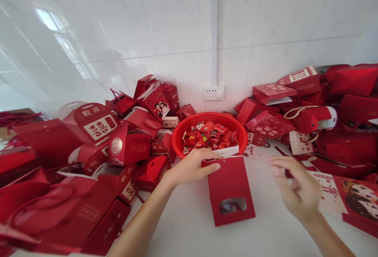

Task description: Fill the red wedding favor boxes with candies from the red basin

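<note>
My left hand (195, 167) grips the top edge of a red paper gift bag (228, 182), thumb in front and fingers behind. The bag stands on the white table and has a small clear window low on its front, with wrapped pieces dimly visible inside. A pale flap shows at its open top. To the right of the bag, my right hand (298, 190) hangs in the air, slightly blurred, fingers loosely bent and apart, with nothing visible in it. Just behind the bag sits a round red basin (242, 140) filled with red-wrapped candies (211, 133).
Piled red gift boxes (130, 146) crowd the left side. More red boxes and bags (268, 125) are heaped at the right, along with a bag printed with cartoon figures (360, 198). Behind stands a tiled wall (177, 20) with a power socket (214, 92).
</note>
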Tool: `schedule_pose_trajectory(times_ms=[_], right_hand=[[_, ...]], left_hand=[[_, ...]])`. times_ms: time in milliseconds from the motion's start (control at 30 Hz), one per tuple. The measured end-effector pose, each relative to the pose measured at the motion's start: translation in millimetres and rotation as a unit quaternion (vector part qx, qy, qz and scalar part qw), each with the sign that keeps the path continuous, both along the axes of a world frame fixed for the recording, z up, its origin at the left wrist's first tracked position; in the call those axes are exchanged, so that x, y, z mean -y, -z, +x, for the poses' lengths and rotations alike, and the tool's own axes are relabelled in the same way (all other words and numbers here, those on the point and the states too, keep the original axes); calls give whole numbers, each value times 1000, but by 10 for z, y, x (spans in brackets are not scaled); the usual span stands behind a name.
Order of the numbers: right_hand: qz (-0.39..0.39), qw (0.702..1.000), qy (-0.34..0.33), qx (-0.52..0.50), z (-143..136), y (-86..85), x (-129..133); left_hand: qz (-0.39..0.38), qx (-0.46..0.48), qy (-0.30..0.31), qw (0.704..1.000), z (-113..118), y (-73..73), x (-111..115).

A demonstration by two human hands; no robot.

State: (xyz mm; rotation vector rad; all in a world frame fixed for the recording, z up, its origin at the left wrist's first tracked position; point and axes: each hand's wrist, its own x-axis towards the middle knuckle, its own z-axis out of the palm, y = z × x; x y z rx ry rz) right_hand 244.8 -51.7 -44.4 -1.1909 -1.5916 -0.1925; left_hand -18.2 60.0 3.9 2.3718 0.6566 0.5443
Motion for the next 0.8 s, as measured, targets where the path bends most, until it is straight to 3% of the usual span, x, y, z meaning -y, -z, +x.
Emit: schedule_pose_trajectory(times_ms=[133,367,533,800], right_hand=[[27,998,-60,5,-113,170,-186],[-87,993,-79,-8,-230,376,-159],[-136,986,-97,-18,-299,447,-147],[-141,983,-110,-30,-294,474,-128]], left_hand=[[12,-3,-1,1000,5,16,-13],[14,-11,-13,1000,19,0,10],[17,-2,-9,1000,24,-2,11],[27,-12,-15,999,23,7,1]])
